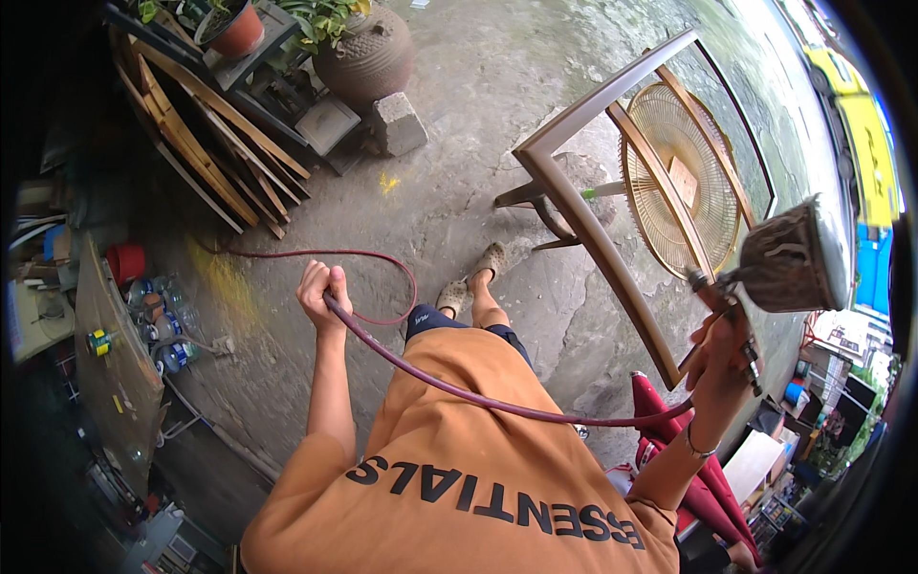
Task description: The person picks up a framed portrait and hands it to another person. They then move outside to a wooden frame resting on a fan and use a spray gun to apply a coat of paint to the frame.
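Note:
My right hand (719, 359) is closed round the handle of a spray gun (734, 304), raised at the right. A stained metal cup (796, 256) sits on top of the gun. From the gun a dark red hose (488, 400) runs across my body to my left hand (325, 292), whose fingers are wrapped round it. Beyond that hand the hose loops onto the floor. Near the gun a brown rectangular frame (595, 225) rests tilted on a stand, whose wooden slats (660, 165) cross it. Behind the slats shows a round wire fan grille (684, 172).
Curved wooden pieces (206, 143) lean at the upper left, near a clay pot (365, 53) and a concrete block (400, 124). Plastic bottles (167, 325) and a red bucket (126, 263) stand at the left beside a board (115, 373). Red cloth (684, 469) lies at the lower right.

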A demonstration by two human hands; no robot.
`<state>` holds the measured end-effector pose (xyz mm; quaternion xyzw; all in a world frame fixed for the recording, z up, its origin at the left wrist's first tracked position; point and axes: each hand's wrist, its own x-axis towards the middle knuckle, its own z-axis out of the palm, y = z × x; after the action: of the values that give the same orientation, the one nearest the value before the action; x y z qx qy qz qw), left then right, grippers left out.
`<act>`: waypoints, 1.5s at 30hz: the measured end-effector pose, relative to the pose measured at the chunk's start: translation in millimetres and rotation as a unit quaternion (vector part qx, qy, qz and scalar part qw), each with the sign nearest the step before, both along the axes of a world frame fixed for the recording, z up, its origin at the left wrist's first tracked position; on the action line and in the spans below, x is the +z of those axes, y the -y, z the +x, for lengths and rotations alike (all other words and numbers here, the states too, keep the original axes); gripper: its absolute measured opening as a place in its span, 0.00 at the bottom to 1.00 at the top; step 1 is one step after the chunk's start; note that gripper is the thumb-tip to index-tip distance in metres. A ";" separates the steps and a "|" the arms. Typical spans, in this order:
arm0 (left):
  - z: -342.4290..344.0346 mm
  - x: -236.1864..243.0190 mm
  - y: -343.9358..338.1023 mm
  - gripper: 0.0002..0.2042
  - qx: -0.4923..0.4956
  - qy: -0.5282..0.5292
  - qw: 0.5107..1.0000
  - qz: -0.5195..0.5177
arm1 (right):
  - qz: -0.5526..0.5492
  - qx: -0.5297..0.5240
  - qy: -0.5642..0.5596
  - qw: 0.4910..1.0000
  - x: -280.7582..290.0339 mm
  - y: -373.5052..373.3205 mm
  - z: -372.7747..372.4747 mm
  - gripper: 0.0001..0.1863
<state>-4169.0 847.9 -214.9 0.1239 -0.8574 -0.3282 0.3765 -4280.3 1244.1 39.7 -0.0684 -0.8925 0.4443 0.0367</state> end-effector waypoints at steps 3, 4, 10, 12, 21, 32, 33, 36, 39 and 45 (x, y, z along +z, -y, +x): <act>-8.9 5.5 -2.3 0.25 0.001 -0.004 1.000 -0.018 | 0.142 -0.088 -0.012 0.986 -8.8 -36.1 -21.8 0.22; -13.4 8.3 -3.2 0.25 -0.001 -0.004 1.000 -0.020 | 0.165 -0.106 -0.029 0.980 -6.6 -41.4 -27.4 0.23; -50.5 23.9 -2.8 0.24 -0.007 0.007 0.999 -0.036 | 0.034 -0.092 -0.041 0.994 1.9 -49.3 -39.1 0.19; -61.3 30.7 -4.0 0.24 0.004 0.012 0.999 -0.031 | -0.008 -0.018 0.011 1.000 -1.9 -61.9 -33.5 0.20; -137.7 47.1 -4.0 0.25 -0.073 0.025 0.997 -0.032 | 0.109 0.200 0.069 0.971 8.5 -32.6 -66.5 0.20; -235.2 43.6 47.3 0.27 -0.151 0.012 0.988 -0.029 | 0.079 -0.381 -0.036 0.921 12.0 -7.0 -125.9 0.22; -249.6 43.7 59.7 0.27 -0.157 -0.001 0.987 -0.021 | 0.074 -0.399 -0.052 0.913 14.5 -1.7 -128.6 0.22; -294.1 52.9 102.9 0.26 -0.197 -0.002 0.980 0.001 | 0.031 -0.383 -0.084 0.919 34.0 23.2 -140.7 0.24; -345.3 79.8 123.7 0.26 -0.275 0.010 0.961 0.010 | 0.091 -0.412 -0.134 0.897 50.6 52.9 -150.2 0.25; -428.3 117.4 137.5 0.22 -0.390 -0.057 0.918 0.044 | 0.117 -0.455 -0.083 0.879 97.4 90.2 -168.1 0.27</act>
<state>-4597.3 710.4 -97.5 -0.2228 -0.7995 -0.4931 0.2609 -4448.4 1153.9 137.1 -0.4250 -0.8023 0.2750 0.3162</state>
